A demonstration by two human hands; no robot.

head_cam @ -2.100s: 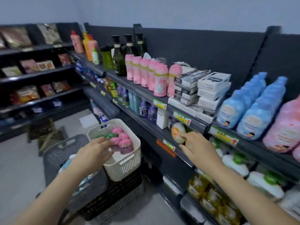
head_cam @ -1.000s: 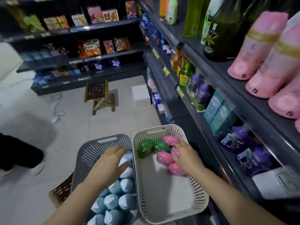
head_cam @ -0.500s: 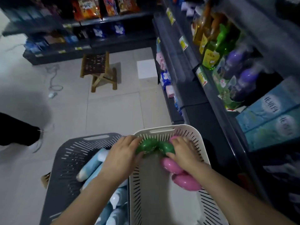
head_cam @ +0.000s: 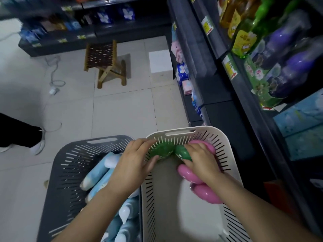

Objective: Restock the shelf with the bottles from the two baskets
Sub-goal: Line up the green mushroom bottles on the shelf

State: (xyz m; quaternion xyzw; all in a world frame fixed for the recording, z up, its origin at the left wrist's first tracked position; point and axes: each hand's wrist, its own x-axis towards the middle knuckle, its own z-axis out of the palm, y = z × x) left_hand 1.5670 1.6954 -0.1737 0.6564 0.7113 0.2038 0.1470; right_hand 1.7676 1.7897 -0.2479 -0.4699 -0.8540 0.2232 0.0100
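Note:
Two baskets stand side by side below me. The grey basket (head_cam: 70,165) on the left holds several light-blue bottles (head_cam: 97,173). In the white basket (head_cam: 225,154) on the right lie two green bottles and a few pink bottles (head_cam: 206,193). My left hand (head_cam: 132,168) reaches over the white basket's left wall and closes around the left green bottle (head_cam: 161,151). My right hand (head_cam: 202,159) grips the right green bottle (head_cam: 182,153), with pink bottles beneath and beside it. The dark shelf (head_cam: 232,88) runs along the right.
The shelf carries purple bottles (head_cam: 293,70), a green bottle (head_cam: 248,37) and teal boxes (head_cam: 300,116). A wooden stool (head_cam: 106,62) stands on the tiled floor ahead, with a white cable (head_cam: 54,79) to its left. Another person's dark trouser leg and shoe (head_cam: 21,137) are at the far left.
The view has tilted further down over the baskets. Both hands have closed more tightly on the two green bottles at the far end of the white basket.

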